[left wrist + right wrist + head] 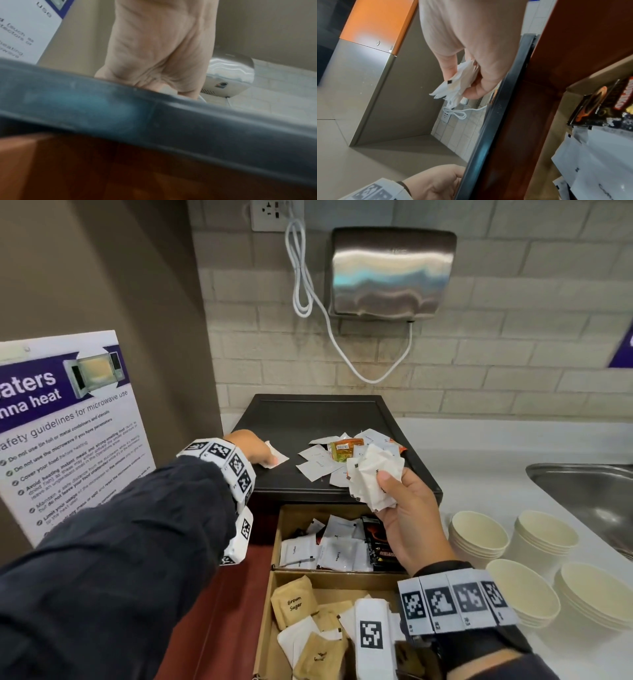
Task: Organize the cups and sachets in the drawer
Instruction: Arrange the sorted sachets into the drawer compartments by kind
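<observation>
Sorting step: white sachets gathered off the black tray into one stack. Right hand holds a fanned bunch of white sachets above the tray's front edge, thumb on top, fingers curled under, so this grip is pinching the bunch. Left hand reaches across to the tray's left side, palm down, fingers on a single white sachet; whether it is pinched or only pressed, cannot tell. Loose sachets lie mid-tray, an orange one among them.

To do it well: likely slide the single sachet to the tray edge before lifting, add it flat to the bunch, keep the thumb firm so the fan doesn't spill.

The open drawer below holds mixed sachets. Paper cups stand stacked on the worktop, right.
</observation>
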`<action>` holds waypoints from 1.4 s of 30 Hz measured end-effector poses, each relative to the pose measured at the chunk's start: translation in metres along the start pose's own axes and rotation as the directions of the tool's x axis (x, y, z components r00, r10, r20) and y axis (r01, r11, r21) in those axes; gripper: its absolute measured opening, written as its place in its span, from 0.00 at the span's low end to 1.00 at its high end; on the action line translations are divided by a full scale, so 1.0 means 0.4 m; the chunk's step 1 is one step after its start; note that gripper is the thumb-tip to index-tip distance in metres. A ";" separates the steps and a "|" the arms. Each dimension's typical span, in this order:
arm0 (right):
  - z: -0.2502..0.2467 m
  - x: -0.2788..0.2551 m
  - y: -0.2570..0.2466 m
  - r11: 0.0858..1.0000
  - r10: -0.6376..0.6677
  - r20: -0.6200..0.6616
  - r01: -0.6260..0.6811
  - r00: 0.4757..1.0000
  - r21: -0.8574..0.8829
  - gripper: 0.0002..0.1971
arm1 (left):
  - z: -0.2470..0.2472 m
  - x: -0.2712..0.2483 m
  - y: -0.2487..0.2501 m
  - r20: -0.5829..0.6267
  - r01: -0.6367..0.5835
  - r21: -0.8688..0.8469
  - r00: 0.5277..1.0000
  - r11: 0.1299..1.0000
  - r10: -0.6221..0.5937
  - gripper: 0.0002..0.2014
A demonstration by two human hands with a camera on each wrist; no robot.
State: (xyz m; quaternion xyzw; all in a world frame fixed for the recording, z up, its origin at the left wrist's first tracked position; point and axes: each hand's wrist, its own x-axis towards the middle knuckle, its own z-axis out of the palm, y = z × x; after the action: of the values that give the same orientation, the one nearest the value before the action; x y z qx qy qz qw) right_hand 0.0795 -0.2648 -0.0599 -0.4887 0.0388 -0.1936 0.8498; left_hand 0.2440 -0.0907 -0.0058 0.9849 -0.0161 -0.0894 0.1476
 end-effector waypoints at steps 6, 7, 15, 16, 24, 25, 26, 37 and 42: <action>0.001 -0.001 0.001 1.000 0.028 0.035 -0.028 0.999 -0.003 0.11 | 0.016 -0.003 -0.017 -0.156 -0.150 -0.024 0.977 0.988 0.144 0.13; 0.003 -0.002 0.003 0.999 0.035 0.039 -0.035 0.999 -0.010 0.10 | 0.020 -0.013 -0.019 -0.195 -0.158 -0.065 0.970 0.985 0.143 0.13; 0.013 -0.015 0.009 0.996 0.056 0.048 -0.053 0.997 -0.069 0.10 | 0.049 -0.023 0.016 -0.067 -0.088 0.056 0.993 0.995 0.092 0.35; 0.013 -0.016 0.008 0.995 0.059 0.042 -0.055 0.997 -0.079 0.10 | 0.046 -0.025 0.023 -0.038 -0.099 0.039 0.994 0.994 0.101 0.34; 0.011 -0.016 0.006 0.994 0.059 0.022 -0.056 0.998 -0.096 0.10 | 0.028 -0.042 0.032 -0.068 -0.101 -0.045 0.993 0.994 0.098 0.18; 0.010 -0.015 0.005 0.993 0.060 0.020 -0.058 0.998 -0.100 0.10 | 0.030 -0.039 0.023 -0.108 -0.092 -0.097 0.991 0.991 0.081 0.17; 0.011 -0.017 0.003 0.993 0.062 0.022 -0.059 0.998 -0.100 0.10 | 0.031 -0.036 0.012 -0.163 -0.100 -0.164 0.984 0.981 0.074 0.16; 0.037 -0.042 -0.003 0.984 0.109 0.071 -0.097 0.992 -0.153 0.10 | 0.064 -0.240 0.011 -0.266 -0.320 -0.751 0.947 0.578 0.178 0.16; 0.074 -0.058 0.000 0.956 0.120 0.058 -0.099 0.991 -0.276 0.09 | 0.137 -0.324 0.038 0.103 0.096 -0.994 0.984 0.054 0.142 0.07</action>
State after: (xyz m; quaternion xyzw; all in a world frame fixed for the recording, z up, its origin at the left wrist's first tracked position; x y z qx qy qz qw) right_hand 0.0657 -0.2320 -0.0475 -0.6047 0.0606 -0.1208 0.7849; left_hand 0.1065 -0.1136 -0.0307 0.6004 0.0213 -0.1586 0.7835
